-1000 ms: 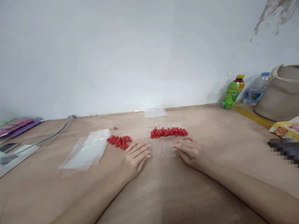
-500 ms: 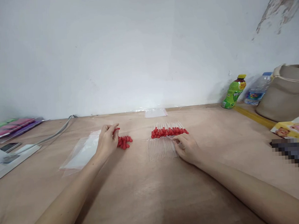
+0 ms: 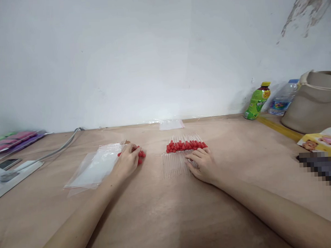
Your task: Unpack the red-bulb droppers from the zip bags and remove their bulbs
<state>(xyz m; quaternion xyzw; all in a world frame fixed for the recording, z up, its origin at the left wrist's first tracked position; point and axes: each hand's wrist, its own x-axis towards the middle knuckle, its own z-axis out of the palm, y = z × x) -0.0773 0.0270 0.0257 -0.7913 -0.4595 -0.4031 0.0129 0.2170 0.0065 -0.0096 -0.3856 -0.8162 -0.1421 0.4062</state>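
Note:
My left hand (image 3: 128,158) is over a small pile of red rubber-like pieces (image 3: 141,154), its fingers bent down and pinched at the pile; what they hold is hidden. To the right, a row of thin clear tubes (image 3: 174,165) lies side by side on the table, with a band of red bulbs (image 3: 183,145) just beyond it and more clear tips pointing toward the wall. My right hand (image 3: 201,164) rests at the right end of the tubes, thumb and fingers closed near them. Anything between those fingertips is too small to tell.
Clear plastic bags (image 3: 97,165) lie left of my left hand. Farther left are a power strip (image 3: 25,175), a cable and a phone (image 3: 8,163). On the right stand a green bottle (image 3: 257,101), a water bottle (image 3: 283,98), a beige bucket (image 3: 312,103) and a yellow packet (image 3: 320,143).
My left hand has moved right and down onto the red pile; the red piece seen at its fingertips before is now hidden. My right hand has shifted slightly left along the tubes.

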